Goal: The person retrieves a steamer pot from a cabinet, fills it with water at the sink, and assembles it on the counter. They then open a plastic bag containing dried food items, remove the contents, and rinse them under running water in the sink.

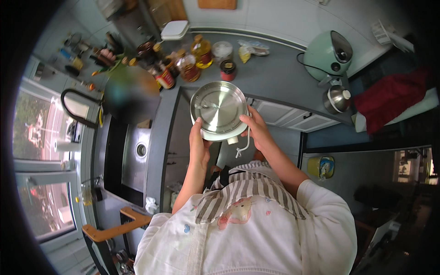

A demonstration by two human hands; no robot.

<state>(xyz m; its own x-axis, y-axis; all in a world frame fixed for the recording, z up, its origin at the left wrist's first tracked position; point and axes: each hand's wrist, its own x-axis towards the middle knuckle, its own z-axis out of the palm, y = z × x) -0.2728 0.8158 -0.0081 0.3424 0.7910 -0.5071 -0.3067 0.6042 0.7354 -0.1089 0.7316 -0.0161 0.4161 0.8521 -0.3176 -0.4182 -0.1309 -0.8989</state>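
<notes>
Between my two hands, in front of my body, is a round white kitchen appliance [225, 135] with a shiny steel bowl [219, 108] on top. Its inside looks wet or holds a little clear liquid; I cannot tell which. My left hand [199, 141] grips the left side, thumb up along the rim. My right hand [256, 129] grips the right side, thumb near the rim. A knob [232, 140] sticks out at the base's near side. A white cord [248, 139] hangs beside my right hand, its end tied or bunched.
Oil bottles [201, 51], a red-labelled jar [227, 70] and a plastic packet [253, 50] stand on the grey counter [275, 75] beyond. A green air fryer [328, 56] and steel kettle [337, 99] are at right, a steel sink [135, 168] and black faucet [77, 117] at left.
</notes>
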